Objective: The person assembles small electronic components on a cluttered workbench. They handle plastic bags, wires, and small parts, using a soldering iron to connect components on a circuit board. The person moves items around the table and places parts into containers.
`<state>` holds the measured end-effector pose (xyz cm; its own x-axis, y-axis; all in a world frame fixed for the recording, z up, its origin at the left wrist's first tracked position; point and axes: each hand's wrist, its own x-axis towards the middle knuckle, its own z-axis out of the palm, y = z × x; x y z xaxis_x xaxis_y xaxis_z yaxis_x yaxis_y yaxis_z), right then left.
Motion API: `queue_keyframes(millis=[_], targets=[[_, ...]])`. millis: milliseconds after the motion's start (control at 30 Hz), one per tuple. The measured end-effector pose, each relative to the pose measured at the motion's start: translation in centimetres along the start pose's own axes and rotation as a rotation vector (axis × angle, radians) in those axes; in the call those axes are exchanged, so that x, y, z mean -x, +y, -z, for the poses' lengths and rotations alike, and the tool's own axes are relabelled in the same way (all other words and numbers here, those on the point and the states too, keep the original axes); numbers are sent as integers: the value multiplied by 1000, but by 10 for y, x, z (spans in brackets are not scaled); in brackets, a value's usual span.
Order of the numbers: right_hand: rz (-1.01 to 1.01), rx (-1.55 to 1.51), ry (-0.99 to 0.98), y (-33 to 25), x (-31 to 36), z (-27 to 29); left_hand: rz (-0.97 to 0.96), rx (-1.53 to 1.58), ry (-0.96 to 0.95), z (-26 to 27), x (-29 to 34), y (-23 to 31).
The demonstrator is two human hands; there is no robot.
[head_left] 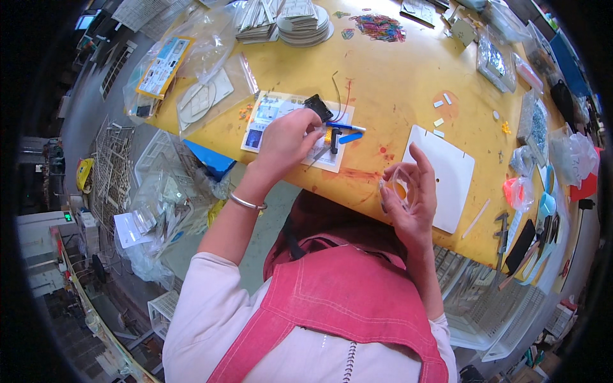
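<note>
Your left hand point(285, 142) is out over the printed sheet point(274, 115) on the yellow table point(396, 83), fingers curled down and pressed together around something small. What sits under them is hidden, so I can't tell what they pinch. Just right of those fingers you can see a black component point(317, 106) with thin red and dark wires point(340, 96) looping away to the far side, a yellow part point(328, 135) half covered by the hand, and a blue-and-white pen point(345, 127).

Your right hand point(408, 198) is nearer to you at the table's near edge, fingers loosely spread, thumb and fingers cupping a clear plastic piece point(397, 191) with an orange patch showing through. Its outline is hard to make out. Behind it lies a white board point(450, 175), partly covered by that hand.
</note>
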<state>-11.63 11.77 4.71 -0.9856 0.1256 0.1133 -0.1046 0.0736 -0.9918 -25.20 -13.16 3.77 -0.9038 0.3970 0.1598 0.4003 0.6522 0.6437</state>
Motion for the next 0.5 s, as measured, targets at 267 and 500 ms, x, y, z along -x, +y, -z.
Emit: queue_keyframes(millis=[267, 500], targets=[[-3, -19, 12, 1, 1, 4, -6, -157, -28, 0, -9, 1], [12, 13, 0, 3, -2, 4, -19, -194, -88, 0, -18, 3]])
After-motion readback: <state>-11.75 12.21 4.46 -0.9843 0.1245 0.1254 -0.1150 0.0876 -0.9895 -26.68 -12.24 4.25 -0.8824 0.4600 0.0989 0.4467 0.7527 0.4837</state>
